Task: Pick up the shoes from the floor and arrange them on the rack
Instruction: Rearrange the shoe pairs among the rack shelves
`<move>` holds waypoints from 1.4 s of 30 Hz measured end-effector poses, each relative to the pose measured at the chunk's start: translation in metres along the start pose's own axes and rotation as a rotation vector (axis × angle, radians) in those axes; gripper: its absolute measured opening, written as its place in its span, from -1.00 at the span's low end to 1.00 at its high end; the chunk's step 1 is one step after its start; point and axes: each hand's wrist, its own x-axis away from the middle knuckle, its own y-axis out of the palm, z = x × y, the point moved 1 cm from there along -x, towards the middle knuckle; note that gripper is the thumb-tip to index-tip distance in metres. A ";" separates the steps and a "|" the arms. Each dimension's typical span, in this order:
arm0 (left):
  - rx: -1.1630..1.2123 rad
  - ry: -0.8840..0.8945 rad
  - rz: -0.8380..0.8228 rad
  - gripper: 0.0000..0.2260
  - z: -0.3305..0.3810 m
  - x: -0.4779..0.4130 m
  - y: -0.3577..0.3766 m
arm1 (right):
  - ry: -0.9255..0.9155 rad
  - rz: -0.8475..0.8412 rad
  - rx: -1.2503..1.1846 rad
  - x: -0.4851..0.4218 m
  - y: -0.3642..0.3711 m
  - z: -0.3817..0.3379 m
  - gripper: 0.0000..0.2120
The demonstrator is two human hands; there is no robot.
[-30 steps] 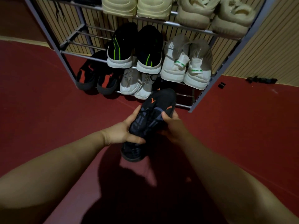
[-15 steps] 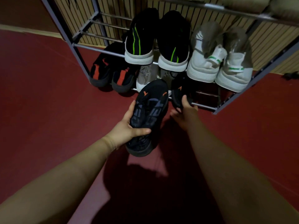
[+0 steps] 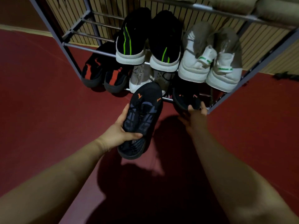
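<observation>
My left hand (image 3: 120, 132) grips a black shoe with orange marks (image 3: 142, 117), held above the red floor just in front of the rack's lowest shelf. My right hand (image 3: 195, 114) holds the heel of its matching black shoe (image 3: 186, 98), which lies on the right part of the bottom shelf of the metal rack (image 3: 72, 44). On the middle shelf sit a black pair with green stripes (image 3: 145, 41) and a white pair with green tabs (image 3: 210, 62).
The bottom shelf also holds a black-and-red pair (image 3: 103, 75) at the left and a grey-white pair (image 3: 145, 76) in the middle. Cream shoes (image 3: 252, 7) fill the top shelf. Small dark objects (image 3: 284, 75) lie on the red floor at far right.
My right hand let go of the shoe held in both hands and moved right to the second black shoe on the bottom shelf. The view moved closer to the rack.
</observation>
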 end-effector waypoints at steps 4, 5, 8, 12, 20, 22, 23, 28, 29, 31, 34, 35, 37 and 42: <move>-0.001 -0.014 -0.032 -0.02 0.002 0.005 0.011 | -0.067 -0.052 -0.109 0.016 -0.039 -0.029 -0.50; 0.005 -0.014 -0.025 -0.03 0.002 0.006 0.014 | -0.093 -0.055 -0.108 0.020 -0.048 -0.036 -0.52; 0.035 -0.005 0.010 -0.06 0.007 0.007 0.023 | -0.119 -0.063 -0.115 0.029 -0.075 -0.055 -0.56; 0.070 0.006 0.024 -0.08 0.011 0.007 0.029 | -0.118 -0.071 -0.122 0.043 -0.107 -0.079 -0.69; 0.036 -0.008 -0.012 -0.07 0.014 0.010 0.029 | -0.116 -0.098 -0.121 0.049 -0.157 -0.095 -0.77; 0.019 0.002 -0.027 -0.05 0.017 0.011 0.032 | -0.122 -0.185 -0.144 0.051 -0.162 -0.101 -0.66; 0.008 0.008 -0.033 -0.02 0.020 0.012 0.033 | -0.121 -0.228 -0.138 0.049 -0.165 -0.104 -0.51; -0.043 0.049 -0.041 -0.26 0.033 0.017 0.032 | -0.163 -0.307 -0.210 0.041 -0.176 -0.122 -0.29; -0.061 0.061 -0.043 -0.34 0.035 0.018 0.030 | -0.176 -0.324 -0.221 0.043 -0.176 -0.127 -0.29; -0.096 0.080 -0.033 -0.44 0.037 0.020 0.026 | -0.172 -0.363 -0.235 0.045 -0.173 -0.133 -0.29; -0.117 0.094 -0.025 -0.51 0.038 0.023 0.022 | -0.120 -0.409 -0.198 0.055 -0.162 -0.135 -0.33; -0.110 0.102 -0.039 -0.53 0.039 0.024 0.021 | -0.105 -0.425 -0.174 0.059 -0.155 -0.133 -0.38; -0.141 0.129 -0.086 -0.38 0.043 0.026 0.020 | -0.074 -0.453 -0.151 0.067 -0.138 -0.129 -0.51; -0.190 0.189 -0.245 -0.03 0.055 0.024 0.029 | 0.042 -0.357 -0.139 0.075 -0.088 -0.119 -0.64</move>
